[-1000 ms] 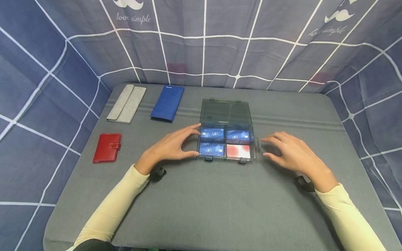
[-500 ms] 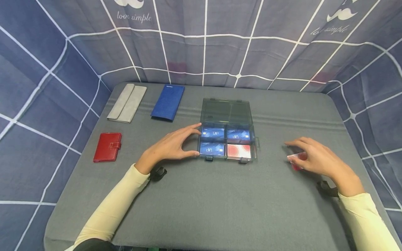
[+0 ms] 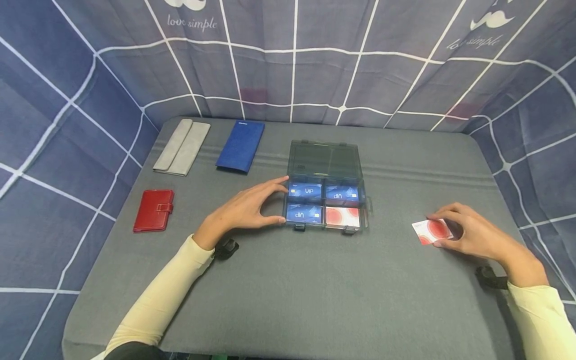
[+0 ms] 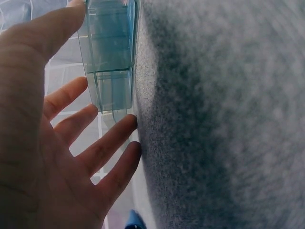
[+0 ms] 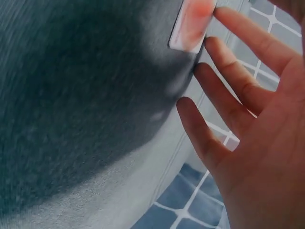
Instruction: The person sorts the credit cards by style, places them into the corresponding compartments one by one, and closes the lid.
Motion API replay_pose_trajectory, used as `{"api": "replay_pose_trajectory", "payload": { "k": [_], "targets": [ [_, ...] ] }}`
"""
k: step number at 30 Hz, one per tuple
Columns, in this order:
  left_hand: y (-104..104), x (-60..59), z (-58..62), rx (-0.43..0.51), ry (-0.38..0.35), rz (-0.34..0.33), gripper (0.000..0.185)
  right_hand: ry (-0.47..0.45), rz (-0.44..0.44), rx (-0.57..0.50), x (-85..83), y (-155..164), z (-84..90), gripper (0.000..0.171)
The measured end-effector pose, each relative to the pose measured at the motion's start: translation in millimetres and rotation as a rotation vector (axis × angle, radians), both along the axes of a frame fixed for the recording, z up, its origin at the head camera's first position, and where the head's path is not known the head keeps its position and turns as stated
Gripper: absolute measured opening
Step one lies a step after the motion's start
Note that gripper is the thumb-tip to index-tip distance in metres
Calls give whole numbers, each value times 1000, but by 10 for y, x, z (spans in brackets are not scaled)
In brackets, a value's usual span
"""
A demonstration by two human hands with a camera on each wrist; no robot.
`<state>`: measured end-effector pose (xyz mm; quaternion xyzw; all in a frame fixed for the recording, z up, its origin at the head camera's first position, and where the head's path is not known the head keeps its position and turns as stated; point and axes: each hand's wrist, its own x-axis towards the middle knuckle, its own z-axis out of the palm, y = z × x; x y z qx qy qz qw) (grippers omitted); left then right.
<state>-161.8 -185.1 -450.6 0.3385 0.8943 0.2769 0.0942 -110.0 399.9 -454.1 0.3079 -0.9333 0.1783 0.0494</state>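
Observation:
A small red-and-white card [image 3: 427, 231] lies on the grey cloth at the right. My right hand [image 3: 479, 237] holds it by its edges, fingers at the far edge and thumb at the near one. In the right wrist view, a fingertip meets the side of the card [image 5: 193, 26]. A see-through dark plastic box [image 3: 322, 227] stands mid-table with its lid [image 3: 324, 159] laid back. My left hand [image 3: 240, 210] rests at the box's left side, thumb and fingertips touching it, fingers fairly straight. Three of its compartments show blue VIP cards [image 3: 305, 191]; the front right one shows red-and-white cards [image 3: 342, 217].
A grey flap folder [image 3: 182, 147] and a blue folder [image 3: 240, 146] lie at the back left. Nearer, a red wallet with a strap [image 3: 153, 211] lies at the left. Grid-patterned curtains [image 3: 315, 75] border the table's back and sides.
My right hand has moved right, away from the box, and come to the loose red-and-white card, which now shows more fully between fingers and thumb. My left hand has stayed at the box.

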Motion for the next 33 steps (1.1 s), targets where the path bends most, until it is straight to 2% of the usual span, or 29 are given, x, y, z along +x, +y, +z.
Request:
{"api": "replay_pose_trajectory", "payload": {
  "k": [5, 14, 24, 33],
  "targets": [
    [1, -4, -2, 2, 1, -3, 75, -37, -32, -23, 24, 85, -20, 70],
    [6, -6, -1, 6, -1, -9, 75, -27, -35, -68, 17, 135, -73, 65],
    [3, 11, -9, 7, -1, 1, 75, -25, -50, -39, 63, 168, -41, 66],
    [-3, 8, -15, 11, 3, 1, 75, -2, -71, -42, 60, 114, -36, 57]
  ]
}}
